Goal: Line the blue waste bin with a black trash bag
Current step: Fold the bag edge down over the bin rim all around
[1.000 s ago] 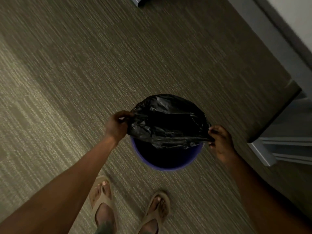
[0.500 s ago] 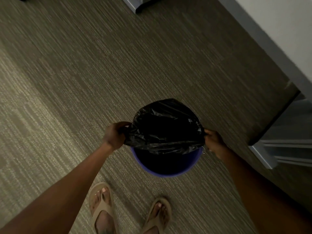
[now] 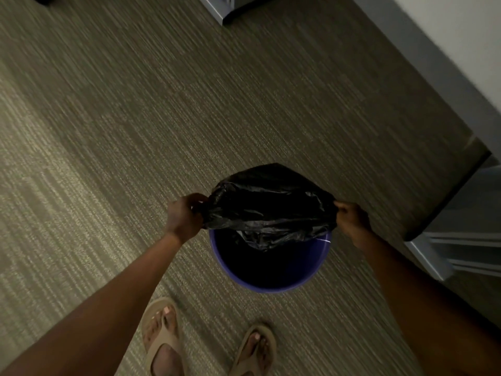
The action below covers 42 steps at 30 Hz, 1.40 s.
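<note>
A round blue waste bin (image 3: 271,287) stands on the carpet in front of my feet. A crumpled black trash bag (image 3: 271,204) is stretched over its far half, and part of the bag hangs down inside. My left hand (image 3: 185,217) grips the bag's left edge beside the rim. My right hand (image 3: 352,219) grips the bag's right edge on the opposite side. The near half of the rim shows bare blue, with a dark interior below it.
Striped grey-brown carpet (image 3: 135,131) covers the floor all around. A white wall with a grey baseboard (image 3: 433,71) runs along the right. Grey furniture (image 3: 461,240) stands at the right, and another grey piece (image 3: 219,9) sits at the top. My sandalled feet (image 3: 162,335) are below.
Both hands have pulled the bag's opening wider and a little farther across the bin. My right hand has closed on the bag's edge at the rim. The view has shifted slightly.
</note>
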Available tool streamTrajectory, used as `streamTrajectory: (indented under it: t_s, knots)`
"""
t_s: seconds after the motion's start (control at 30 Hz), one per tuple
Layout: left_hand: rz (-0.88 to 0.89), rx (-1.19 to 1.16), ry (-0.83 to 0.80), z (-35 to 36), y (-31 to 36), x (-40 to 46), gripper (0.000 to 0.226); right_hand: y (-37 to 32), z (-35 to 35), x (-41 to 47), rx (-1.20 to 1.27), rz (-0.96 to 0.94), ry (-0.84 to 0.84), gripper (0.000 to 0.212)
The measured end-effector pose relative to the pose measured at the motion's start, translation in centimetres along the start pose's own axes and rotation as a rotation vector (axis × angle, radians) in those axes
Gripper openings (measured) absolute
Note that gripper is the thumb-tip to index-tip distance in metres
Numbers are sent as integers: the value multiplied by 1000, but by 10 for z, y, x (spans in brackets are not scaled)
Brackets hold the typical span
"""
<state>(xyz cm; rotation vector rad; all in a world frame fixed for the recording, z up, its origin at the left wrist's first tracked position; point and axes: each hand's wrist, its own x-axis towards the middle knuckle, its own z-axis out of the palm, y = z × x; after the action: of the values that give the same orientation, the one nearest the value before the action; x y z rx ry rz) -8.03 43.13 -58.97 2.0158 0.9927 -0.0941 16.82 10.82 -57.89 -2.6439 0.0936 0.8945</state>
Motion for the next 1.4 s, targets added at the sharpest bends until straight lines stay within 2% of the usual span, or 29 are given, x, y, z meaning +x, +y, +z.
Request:
streamTrajectory:
  t_s: [0.07, 0.17, 0.23, 0.3, 0.33, 0.4, 0.43, 0.5, 0.53, 0.6, 0.67, 0.8, 0.87, 0.93, 1.0, 1.07, 1.13, 1.2, 1.3, 1.4]
  knots:
    - [-10, -2, -54, 1, -5, -2, 38, 5, 3, -1, 31, 3, -70, 39]
    - [-59, -166, -97, 0, -8, -3, 39, -7, 2, -9, 416, 87, -82, 21]
    - [-160, -463, -42, 0, 1, -3, 35, -18, -3, -6, 639, 129, 67, 19]
    - [-190, -616, 122, -3, 14, 2, 21, -27, -11, 0, 573, 75, 297, 44]
    - [-142, -561, 238, -4, 20, 6, 16, -35, -15, -3, 464, 19, 406, 51]
    - [42, -287, 420, -8, 33, 14, 21, -54, -13, -11, 279, -181, 498, 39]
    - [157, -168, 441, -7, 41, 18, 24, -65, -11, -16, 187, -341, 491, 32]
    - [303, -44, 284, -2, 60, 23, 32, -81, 2, -21, -17, -613, 375, 33]
    - [332, 37, 160, 3, 71, 24, 40, -84, 10, -20, -119, -668, 282, 41]
    - [309, 245, -68, 17, 86, 26, 59, -88, 23, -15, -233, -602, 88, 61]
    - [225, 335, -230, 25, 93, 29, 72, -88, 32, -10, -268, -493, -35, 66]
    - [104, 256, -333, 29, 81, 39, 78, -87, 29, -3, -298, -458, -78, 65]
    - [102, 231, -343, 27, 70, 35, 83, -83, 23, -2, -257, -432, -95, 71]
    - [120, 164, -311, 23, 62, 24, 93, -75, 19, -8, -212, -447, -12, 74]
    - [214, 141, -131, 19, 57, 13, 99, -69, 16, -26, -146, -538, 176, 68]
    - [351, 179, 40, 16, 56, -1, 89, -60, 15, -49, -89, -690, 346, 55]
    - [483, 235, 95, 18, 57, -19, 68, -48, 21, -72, -124, -843, 325, 46]
    - [536, 304, 38, 23, 58, -33, 58, -31, 30, -86, -249, -919, 179, 51]
    - [544, 360, 6, 26, 62, -35, 57, -9, 41, -89, -426, -879, 154, 60]
    - [535, 406, -15, 23, 69, -29, 54, -4, 37, -88, -391, -828, 237, 49]
